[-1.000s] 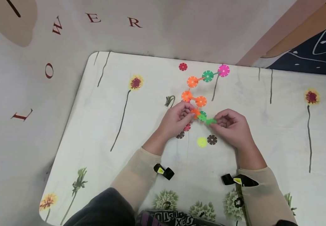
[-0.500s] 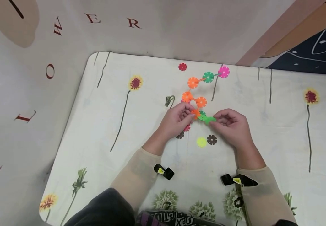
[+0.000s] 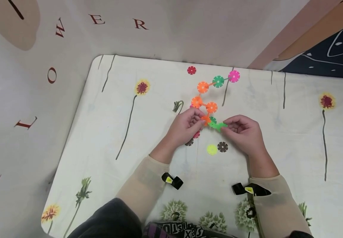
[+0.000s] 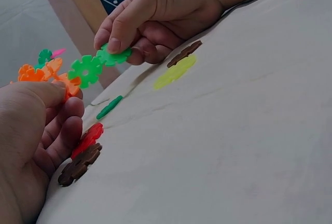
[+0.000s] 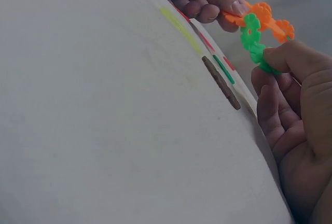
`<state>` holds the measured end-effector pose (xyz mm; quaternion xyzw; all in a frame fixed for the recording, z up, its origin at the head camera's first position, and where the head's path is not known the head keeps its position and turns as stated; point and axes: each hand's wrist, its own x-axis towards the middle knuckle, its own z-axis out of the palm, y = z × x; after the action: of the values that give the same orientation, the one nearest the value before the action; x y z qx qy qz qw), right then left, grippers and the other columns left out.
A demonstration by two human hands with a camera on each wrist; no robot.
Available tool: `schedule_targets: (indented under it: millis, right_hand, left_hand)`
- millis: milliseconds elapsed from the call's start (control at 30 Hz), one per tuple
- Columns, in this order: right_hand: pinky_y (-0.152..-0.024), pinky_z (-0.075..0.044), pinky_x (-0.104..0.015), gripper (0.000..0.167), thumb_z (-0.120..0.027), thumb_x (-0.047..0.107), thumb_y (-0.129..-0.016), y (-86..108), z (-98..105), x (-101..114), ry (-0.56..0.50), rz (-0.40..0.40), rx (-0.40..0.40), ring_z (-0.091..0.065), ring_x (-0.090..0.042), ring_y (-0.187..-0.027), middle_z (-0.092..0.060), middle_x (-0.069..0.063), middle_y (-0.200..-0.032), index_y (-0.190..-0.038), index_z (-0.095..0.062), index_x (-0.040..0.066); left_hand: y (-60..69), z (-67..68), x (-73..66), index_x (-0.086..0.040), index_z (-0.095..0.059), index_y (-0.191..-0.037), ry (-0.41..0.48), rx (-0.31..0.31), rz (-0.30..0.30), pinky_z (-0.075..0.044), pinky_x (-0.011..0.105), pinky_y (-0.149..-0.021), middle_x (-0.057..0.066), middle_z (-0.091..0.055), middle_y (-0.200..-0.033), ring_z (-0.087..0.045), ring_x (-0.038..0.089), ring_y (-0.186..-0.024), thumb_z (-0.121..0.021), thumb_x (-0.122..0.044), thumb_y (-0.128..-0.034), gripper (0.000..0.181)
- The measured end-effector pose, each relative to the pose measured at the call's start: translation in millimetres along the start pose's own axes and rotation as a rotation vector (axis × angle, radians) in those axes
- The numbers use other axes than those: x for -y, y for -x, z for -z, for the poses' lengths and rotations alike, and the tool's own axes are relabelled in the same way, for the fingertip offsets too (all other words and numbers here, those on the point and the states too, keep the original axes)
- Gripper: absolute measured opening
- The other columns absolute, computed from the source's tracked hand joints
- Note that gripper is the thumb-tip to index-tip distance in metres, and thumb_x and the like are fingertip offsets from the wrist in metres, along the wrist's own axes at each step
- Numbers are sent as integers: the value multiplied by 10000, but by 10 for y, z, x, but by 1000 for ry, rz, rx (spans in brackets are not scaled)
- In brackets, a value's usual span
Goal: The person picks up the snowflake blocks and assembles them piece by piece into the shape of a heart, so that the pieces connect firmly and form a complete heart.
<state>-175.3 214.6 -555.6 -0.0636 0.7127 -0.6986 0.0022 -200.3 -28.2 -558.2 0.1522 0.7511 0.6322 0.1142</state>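
A chain of slotted plastic snowflake discs runs away from the hands: several orange discs [image 3: 211,107], then a dark green disc [image 3: 218,81] and a pink disc [image 3: 234,76] at its far end. The left hand [image 3: 184,126] pinches the near orange disc [image 4: 71,83] between thumb and fingers. A bright green disc [image 4: 86,72] adjoins that orange one; their joint is partly hidden. Beyond it sits a second bright green disc [image 4: 116,56], its edge pinched by thumb and forefinger of the right hand [image 3: 244,135]. Both green discs are held above the table in the wrist views.
Loose discs lie on the flower-printed tablecloth [image 3: 147,125]: yellow [image 3: 211,149] and brown [image 3: 222,146] nearer the body, dark green [image 4: 109,108] beneath the chain, red [image 4: 88,140] and brown [image 4: 80,164] beside the left hand. Another red disc [image 3: 191,70] lies near the far edge.
The bright green disc in the right hand has shifted slightly left and the green pair has tilted. Both hands stay almost in place, with their grips unchanged.
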Motion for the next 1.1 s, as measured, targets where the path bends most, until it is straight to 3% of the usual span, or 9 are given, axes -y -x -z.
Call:
schedule_targets:
  millis: [667, 1100]
  right_hand:
    - [-712, -593, -192, 246, -698, -341, -763, 4, -11, -15, -113, 30, -46, -689, -68, -713, -759, -45, -847, -984, -652, -243]
    - [-686, -587, -188, 233, -705, -330, -765, 2, -5, -5, -79, 23, -25, -680, -75, -715, -748, -33, -838, -969, -644, -236]
  left_hand:
    - [10, -9, -12, -56, -658, -1110, 28, -2, 32, -562, 296, -660, 45, -701, -875, -654, 207, -739, -698, -28, -1018, 104]
    - [10, -10, -21, -51, -664, -1113, 51, -9, 47, -561, 292, -652, 45, -708, -851, -665, 207, -735, -702, -33, -1020, 102]
